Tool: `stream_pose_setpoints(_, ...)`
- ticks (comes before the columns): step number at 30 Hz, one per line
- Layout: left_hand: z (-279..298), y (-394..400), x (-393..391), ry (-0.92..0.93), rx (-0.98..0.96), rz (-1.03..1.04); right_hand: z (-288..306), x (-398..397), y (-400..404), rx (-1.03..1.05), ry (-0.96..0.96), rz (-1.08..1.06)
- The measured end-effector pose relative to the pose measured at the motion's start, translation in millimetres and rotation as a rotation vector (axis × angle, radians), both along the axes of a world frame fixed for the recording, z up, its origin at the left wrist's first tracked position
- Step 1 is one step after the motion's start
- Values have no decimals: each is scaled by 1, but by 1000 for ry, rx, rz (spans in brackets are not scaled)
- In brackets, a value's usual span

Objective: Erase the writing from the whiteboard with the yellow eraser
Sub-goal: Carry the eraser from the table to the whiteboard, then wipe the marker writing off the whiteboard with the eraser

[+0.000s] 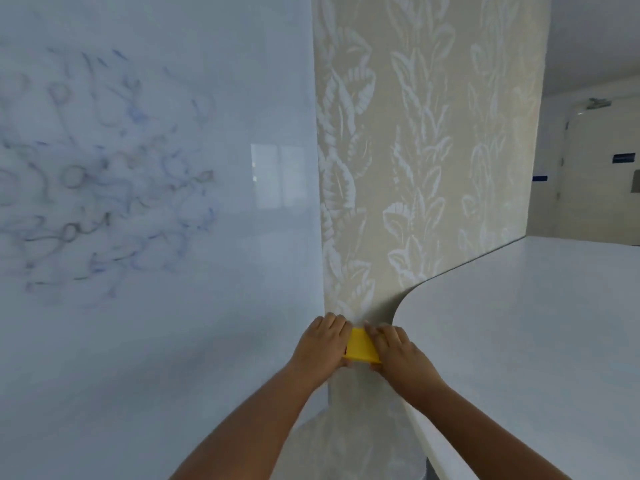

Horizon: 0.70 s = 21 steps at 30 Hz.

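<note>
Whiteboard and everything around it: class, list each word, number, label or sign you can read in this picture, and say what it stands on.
Nothing can be quoted with confidence.
whiteboard: several rows of blue-grey handwriting, smeared and blurred, unreadable.
yellow eraser, held between left hand and right hand: no print visible.
Far wall: blue signs, too small to read.
patterned wallpaper: leaf design only, no text.

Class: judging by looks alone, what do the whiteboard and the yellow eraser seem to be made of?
Whiteboard: probably glass or gloss-coated board; it mirrors a window. Yellow eraser: likely moulded plastic, with a smooth, even colour and crisp edges; its wiping face is hidden between both hands.
</note>
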<state>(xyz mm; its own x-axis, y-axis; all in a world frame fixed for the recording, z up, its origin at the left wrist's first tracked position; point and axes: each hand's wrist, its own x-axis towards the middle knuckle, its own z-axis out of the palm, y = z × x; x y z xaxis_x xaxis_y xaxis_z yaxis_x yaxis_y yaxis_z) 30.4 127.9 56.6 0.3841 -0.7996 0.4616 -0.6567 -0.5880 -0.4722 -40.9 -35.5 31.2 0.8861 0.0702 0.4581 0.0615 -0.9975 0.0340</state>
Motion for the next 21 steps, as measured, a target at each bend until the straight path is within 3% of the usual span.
stream_pose_setpoints(14,55,243,-28,-179,-115,481,67,67,225,108,-178,568)
stream_pose_setpoints(21,79,329,-48,-236,-214,533,87,64,311,91,-307,745)
